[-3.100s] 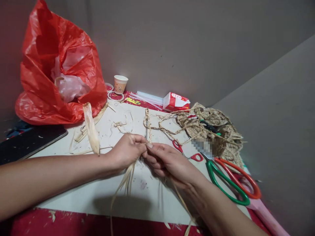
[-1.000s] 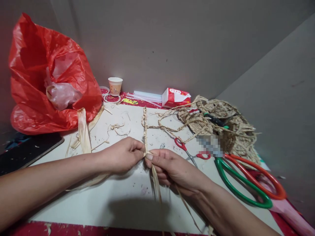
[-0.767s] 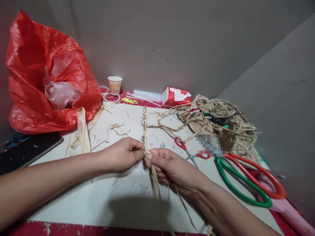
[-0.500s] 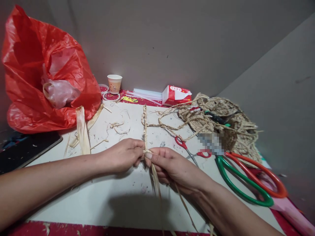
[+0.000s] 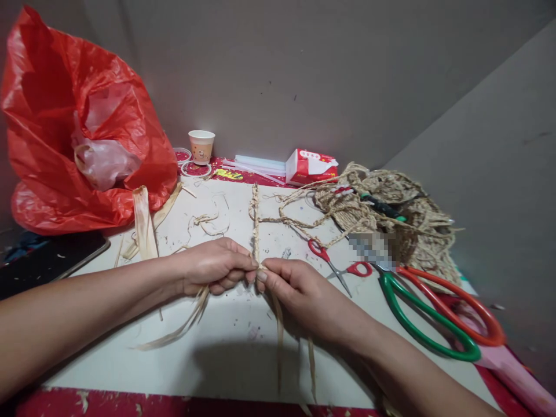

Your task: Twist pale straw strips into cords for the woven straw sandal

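Observation:
A narrow straw-coloured braid (image 5: pixel 256 231) runs away from me down the middle of the white board, and both hands meet at its near end. My left hand (image 5: pixel 219 265) is closed, pinching a dried fibre strip at the braid; loose strands (image 5: pixel 185 327) trail from under its palm to the lower left. Thumb and finger of my right hand (image 5: pixel 299 289) pinch the braid's end from the other side. Below it hang more flat fibre strips (image 5: pixel 278 341). The fingertips hide the crossing of the strands.
Small red-handled scissors (image 5: pixel 332 263) and large shears with green and orange handles (image 5: pixel 434 324) lie at right, before a heap of braided cord (image 5: pixel 391 202). A red plastic bag (image 5: pixel 143 116) and a dark phone (image 5: pixel 56 263) are left. Behind stand a paper cup (image 5: pixel 202 147) and tissue pack (image 5: pixel 310 167).
My left hand has turned from a curled fist to a fingertip pinch at the braid. Strands now trail from it to the lower left. My right hand has hardly moved.

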`<state>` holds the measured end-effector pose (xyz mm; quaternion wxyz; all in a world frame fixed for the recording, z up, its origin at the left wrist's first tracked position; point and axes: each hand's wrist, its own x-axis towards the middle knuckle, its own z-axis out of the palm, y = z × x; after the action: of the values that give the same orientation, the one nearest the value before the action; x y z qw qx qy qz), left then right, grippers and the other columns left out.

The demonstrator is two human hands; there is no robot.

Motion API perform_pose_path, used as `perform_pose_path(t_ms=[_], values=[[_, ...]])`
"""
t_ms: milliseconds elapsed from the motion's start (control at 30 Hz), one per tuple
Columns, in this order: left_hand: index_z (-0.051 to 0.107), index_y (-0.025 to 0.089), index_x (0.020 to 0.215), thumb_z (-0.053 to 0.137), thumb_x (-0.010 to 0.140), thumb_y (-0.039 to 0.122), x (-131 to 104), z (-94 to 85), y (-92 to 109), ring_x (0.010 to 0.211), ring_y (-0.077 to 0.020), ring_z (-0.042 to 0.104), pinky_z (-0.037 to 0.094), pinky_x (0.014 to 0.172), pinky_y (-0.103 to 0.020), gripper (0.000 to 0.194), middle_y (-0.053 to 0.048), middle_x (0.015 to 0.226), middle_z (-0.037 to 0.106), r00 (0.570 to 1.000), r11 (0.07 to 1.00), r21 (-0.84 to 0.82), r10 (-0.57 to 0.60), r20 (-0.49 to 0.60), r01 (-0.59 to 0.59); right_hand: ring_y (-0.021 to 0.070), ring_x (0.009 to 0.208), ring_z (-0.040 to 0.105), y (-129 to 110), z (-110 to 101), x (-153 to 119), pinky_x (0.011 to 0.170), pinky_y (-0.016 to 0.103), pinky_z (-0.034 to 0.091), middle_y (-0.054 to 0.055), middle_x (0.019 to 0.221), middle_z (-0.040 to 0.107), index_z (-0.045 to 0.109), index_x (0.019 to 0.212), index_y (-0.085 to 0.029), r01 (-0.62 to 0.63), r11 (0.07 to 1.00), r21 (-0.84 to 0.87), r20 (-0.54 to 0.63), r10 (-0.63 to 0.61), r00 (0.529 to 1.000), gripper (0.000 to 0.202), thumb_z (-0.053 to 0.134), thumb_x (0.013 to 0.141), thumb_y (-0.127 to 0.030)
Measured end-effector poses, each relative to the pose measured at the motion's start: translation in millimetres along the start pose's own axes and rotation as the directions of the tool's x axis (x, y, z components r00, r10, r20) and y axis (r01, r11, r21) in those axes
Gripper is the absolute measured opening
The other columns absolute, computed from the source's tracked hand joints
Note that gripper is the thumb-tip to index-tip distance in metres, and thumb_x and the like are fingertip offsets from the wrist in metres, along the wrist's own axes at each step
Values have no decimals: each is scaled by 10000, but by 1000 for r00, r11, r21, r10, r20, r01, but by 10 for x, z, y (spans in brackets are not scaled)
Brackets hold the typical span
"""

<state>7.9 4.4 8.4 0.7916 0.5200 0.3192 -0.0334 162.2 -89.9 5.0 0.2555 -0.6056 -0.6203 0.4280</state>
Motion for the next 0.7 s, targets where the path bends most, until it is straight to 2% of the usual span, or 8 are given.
perform_pose_path(t_ms=[100, 200, 333, 433, 567, 700], values=[[546, 146, 606, 512, 778, 235, 10, -11, -6, 334, -46, 142, 106, 337, -205, 196, 90, 359, 241, 1000, 1000, -1, -7, 10, 7, 122, 604, 457, -8, 15, -23, 614, 235, 365, -11, 639, 525, 543, 704, -180, 55, 993, -103, -26, -58, 998, 228, 407, 886, -189], [550, 146, 600, 509, 775, 243, 18, 16, -21, 328, -45, 144, 115, 337, -207, 203, 90, 352, 249, 1000, 1000, 15, 4, -1, -4, 125, 576, 459, 8, 40, -37, 603, 238, 353, -10, 619, 540, 562, 716, -185, 55, 975, -216, -43, -65, 997, 240, 402, 895, -192], [531, 157, 575, 493, 742, 225, 15, 95, -49, 308, -47, 173, 107, 348, -223, 184, 85, 326, 278, 988, 992, 113, 77, -134, -62, 134, 554, 457, 16, 49, -51, 569, 246, 329, 5, 613, 551, 560, 745, -183, 24, 933, -359, -31, -37, 999, 245, 383, 908, -227], [524, 154, 562, 489, 723, 222, 6, 136, -70, 322, -42, 183, 100, 366, -224, 179, 86, 333, 290, 972, 976, 205, 114, -207, -71, 127, 535, 435, -25, -2, -78, 544, 243, 309, -2, 602, 528, 526, 723, -188, 15, 919, -394, 0, -16, 1000, 263, 365, 920, -252], [529, 150, 556, 482, 719, 234, 10, 139, -99, 374, -48, 205, 123, 396, -226, 189, 82, 383, 308, 962, 951, 295, 166, -216, -98, 126, 563, 429, -90, -77, -98, 547, 238, 304, -14, 596, 486, 457, 651, -194, -18, 939, -344, -41, 4, 999, 267, 393, 902, -257], [540, 147, 562, 477, 718, 223, 20, 134, -113, 396, -51, 243, 165, 415, -218, 184, 72, 417, 366, 960, 951, 282, 187, -206, -125, 109, 522, 371, -90, -17, -83, 506, 222, 299, -45, 549, 382, 389, 612, -201, -73, 995, -73, -58, 69, 996, 293, 387, 891, -291]])
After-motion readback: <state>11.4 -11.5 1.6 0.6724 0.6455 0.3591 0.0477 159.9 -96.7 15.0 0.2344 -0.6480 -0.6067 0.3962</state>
